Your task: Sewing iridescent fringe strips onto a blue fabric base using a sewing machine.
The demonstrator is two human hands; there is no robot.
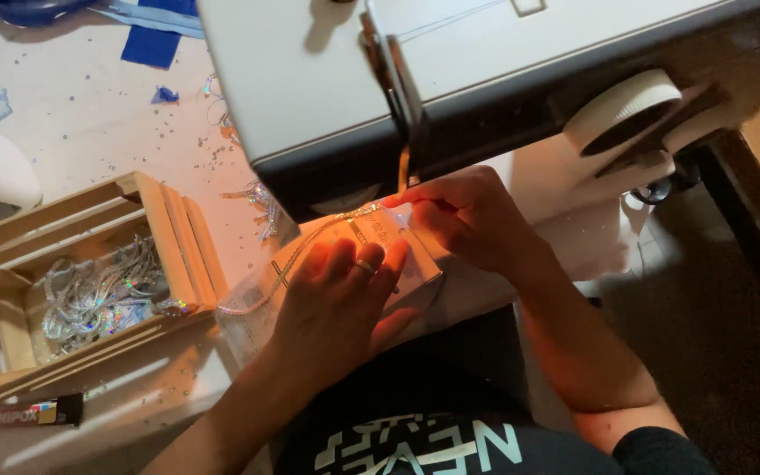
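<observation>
We note a pale tabletop [90, 123] strewn with small glittering specks, dimly lit apart from the lamp glow under a grey-white sewing machine [327, 79] that fills the upper middle of the view. At far left stands a wooden slat crate [169, 233] holding a tangle of silvery sequin trim [98, 295]. In front of the crate lies a dark tube of glue [28, 412]. Scraps of blue fabric [156, 35] sit near the top edge.

Beneath the machine head lies a pale piece of work [415, 268], with a narrow strip of shiny trim [288, 268] running across it from the lit needle area down toward the crate.

Our left hand [340, 303] lies flat, palm down, fingers extended and close together, pressing on the piece just beside the trim; it grips nothing. A ring shows on one finger.

Our right hand [468, 215] is curled, fingertips drawn together at the lit spot under the needle area, touching the piece and the upper end of the trim. We cannot tell whether it actually pinches the trim or only steadies it.

A dark printed shirt [415, 440] fills the bottom edge.
</observation>
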